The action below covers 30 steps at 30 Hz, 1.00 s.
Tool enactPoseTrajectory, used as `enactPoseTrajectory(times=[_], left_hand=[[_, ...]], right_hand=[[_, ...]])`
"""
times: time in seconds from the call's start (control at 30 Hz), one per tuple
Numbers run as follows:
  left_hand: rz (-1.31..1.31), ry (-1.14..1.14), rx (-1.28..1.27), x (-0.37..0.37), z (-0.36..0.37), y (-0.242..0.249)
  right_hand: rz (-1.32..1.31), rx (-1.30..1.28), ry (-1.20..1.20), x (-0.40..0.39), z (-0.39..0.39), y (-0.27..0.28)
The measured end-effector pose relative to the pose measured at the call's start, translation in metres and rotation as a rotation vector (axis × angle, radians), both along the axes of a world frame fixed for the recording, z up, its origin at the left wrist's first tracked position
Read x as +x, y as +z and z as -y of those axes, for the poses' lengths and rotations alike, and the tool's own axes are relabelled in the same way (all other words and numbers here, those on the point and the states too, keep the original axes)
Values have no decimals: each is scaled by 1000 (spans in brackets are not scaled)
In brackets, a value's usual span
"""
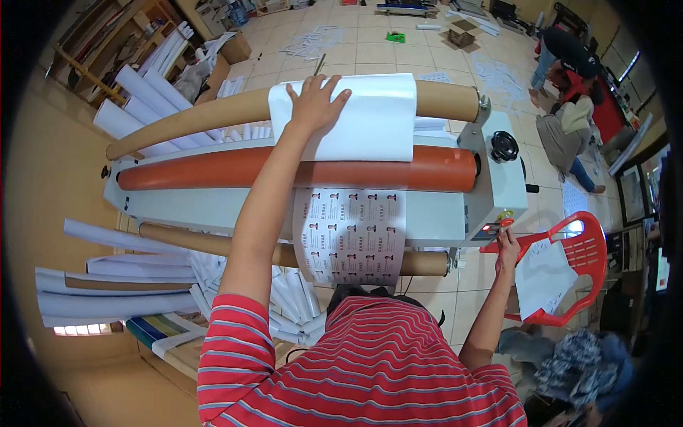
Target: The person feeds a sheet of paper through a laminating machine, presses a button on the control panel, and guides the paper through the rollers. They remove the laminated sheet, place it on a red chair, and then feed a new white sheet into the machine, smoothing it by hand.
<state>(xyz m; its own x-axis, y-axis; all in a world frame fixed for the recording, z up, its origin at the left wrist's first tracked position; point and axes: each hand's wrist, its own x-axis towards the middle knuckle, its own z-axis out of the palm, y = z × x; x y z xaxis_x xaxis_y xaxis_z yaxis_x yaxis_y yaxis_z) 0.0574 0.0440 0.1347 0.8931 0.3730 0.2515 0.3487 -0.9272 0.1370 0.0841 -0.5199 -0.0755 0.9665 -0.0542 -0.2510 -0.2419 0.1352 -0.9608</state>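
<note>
My left hand (316, 103) lies flat with fingers spread on a white sheet (377, 114), which is draped over a long cardboard tube (447, 101) at the top of a roll laminator (434, 217). An orange-red roller (441, 169) runs just below the sheet. On the near side hangs a printed sheet (348, 238) with rows of small repeated labels, over a lower cardboard tube (423, 263). My right hand (507, 245) reaches to the machine's right end, its fingers closed at a red knob (506, 222) on the control panel.
A black handwheel (504, 146) tops the machine's right end. A red plastic chair (587, 274) with papers stands to the right. Rolls of white paper (121, 299) lie at left. One person (569, 128) crouches at upper right; another (576, 370) is at lower right.
</note>
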Motion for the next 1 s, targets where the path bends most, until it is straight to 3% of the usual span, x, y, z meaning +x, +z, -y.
enactPoseTrajectory(times=[0.57, 0.63, 1.0], left_hand=[[40, -2, 19, -1, 4, -5], [35, -2, 19, -3, 5, -4], [28, 3, 21, 1, 1, -4]], right_hand=[[19, -50, -18, 4, 2, -23], [138, -1, -112, 4, -1, -39], [68, -40, -57, -4, -7, -7]])
